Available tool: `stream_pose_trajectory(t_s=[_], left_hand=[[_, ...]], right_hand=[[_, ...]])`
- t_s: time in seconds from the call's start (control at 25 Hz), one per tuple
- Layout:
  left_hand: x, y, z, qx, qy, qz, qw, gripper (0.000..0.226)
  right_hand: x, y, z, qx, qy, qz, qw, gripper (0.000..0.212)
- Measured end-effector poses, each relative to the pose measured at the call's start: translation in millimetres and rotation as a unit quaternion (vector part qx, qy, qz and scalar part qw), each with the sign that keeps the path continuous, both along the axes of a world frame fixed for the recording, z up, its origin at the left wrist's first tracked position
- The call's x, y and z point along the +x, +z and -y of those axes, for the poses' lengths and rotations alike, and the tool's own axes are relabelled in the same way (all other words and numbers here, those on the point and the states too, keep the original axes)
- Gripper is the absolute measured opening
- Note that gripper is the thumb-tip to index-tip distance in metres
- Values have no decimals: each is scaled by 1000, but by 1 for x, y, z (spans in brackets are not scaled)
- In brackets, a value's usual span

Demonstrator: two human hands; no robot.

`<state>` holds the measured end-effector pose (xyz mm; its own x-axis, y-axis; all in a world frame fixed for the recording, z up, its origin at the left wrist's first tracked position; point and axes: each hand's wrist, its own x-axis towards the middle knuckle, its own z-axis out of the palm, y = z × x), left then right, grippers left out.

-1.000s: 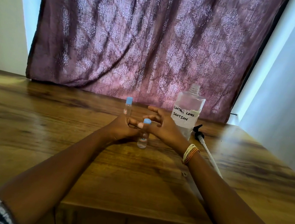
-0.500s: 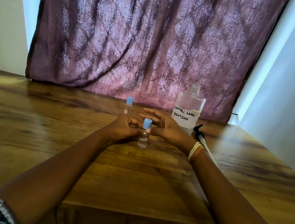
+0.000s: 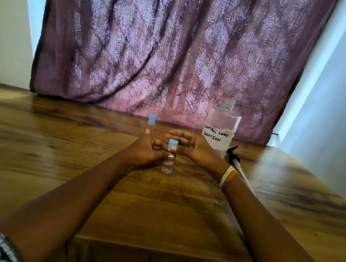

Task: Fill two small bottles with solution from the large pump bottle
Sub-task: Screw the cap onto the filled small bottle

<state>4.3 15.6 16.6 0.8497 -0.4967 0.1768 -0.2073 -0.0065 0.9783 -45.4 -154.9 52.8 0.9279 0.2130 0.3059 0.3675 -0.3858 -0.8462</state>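
Observation:
A small clear bottle [image 3: 168,164] with a blue cap [image 3: 173,144] stands on the wooden table [image 3: 60,162] at the centre. My left hand [image 3: 145,152] is curled around its neck from the left. My right hand [image 3: 195,148] pinches the blue cap with thumb and a finger, the other fingers spread out. A second small bottle [image 3: 151,126], capped in blue, stands upright just behind my left hand. The large clear bottle [image 3: 220,128], labelled "contact lens solution", stands to the right with its neck open. Its black pump [image 3: 233,154] lies on the table beside it, the tube pointing toward me.
A purple patterned curtain [image 3: 164,52] hangs behind the table's far edge. White walls stand at both sides. The table's front edge [image 3: 157,246] runs below my forearms.
My right hand has shifted on the near small bottle's cap, the thumb now across its front. The left hand and both bottles stay where they were.

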Motion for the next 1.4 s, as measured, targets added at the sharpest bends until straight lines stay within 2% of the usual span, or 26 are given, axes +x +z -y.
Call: stream_pose_trajectory(t_s=[0.08, 0.28, 0.36, 0.52, 0.64, 0.76, 0.88, 1.0, 1.12, 1.2, 1.28, 1.4], left_hand=[[0, 0, 1, -3, 1, -1, 1000, 16], [1, -1, 3, -10, 21, 11, 1000, 18], [1, -3, 2, -20, 15, 3, 1000, 18], [5, -4, -3, 5, 12, 27, 1000, 21], [6, -5, -4, -12, 2, 10, 1000, 26], [10, -5, -2, -18, -7, -7, 1000, 35], [18, -8, -3, -4, 42, -23, 999, 29], [20, -13, -1, -6, 78, -13, 997, 18], [25, -15, -1, 8, 142, -2, 990, 20], [30, -17, 1, 16, 229, 4, 973, 20], [38, -17, 7, -14, 332, 2, 943, 20], [53, -16, 16, 25, 413, 94, 906, 37]], right_hand=[[2, 1, 5, -18, 6, 14, 1000, 34], [2, -6, -6, 16, -75, 64, 995, 23], [0, -3, -2, 12, -42, 51, 998, 29], [-1, -7, 6, -93, 9, -52, 994, 61], [6, -27, -2, -104, -45, -39, 993, 64], [13, -32, -2, -83, -115, -2, 990, 47], [19, -34, -2, -109, -193, 8, 975, 42], [19, -35, -6, -95, -215, 2, 972, 39], [15, -31, -7, -120, -212, -35, 969, 32], [11, -26, -7, -181, -222, -58, 956, 38], [6, -19, -7, -253, -240, -60, 935, 33], [-1, -12, -7, -283, -236, -55, 928, 20]])
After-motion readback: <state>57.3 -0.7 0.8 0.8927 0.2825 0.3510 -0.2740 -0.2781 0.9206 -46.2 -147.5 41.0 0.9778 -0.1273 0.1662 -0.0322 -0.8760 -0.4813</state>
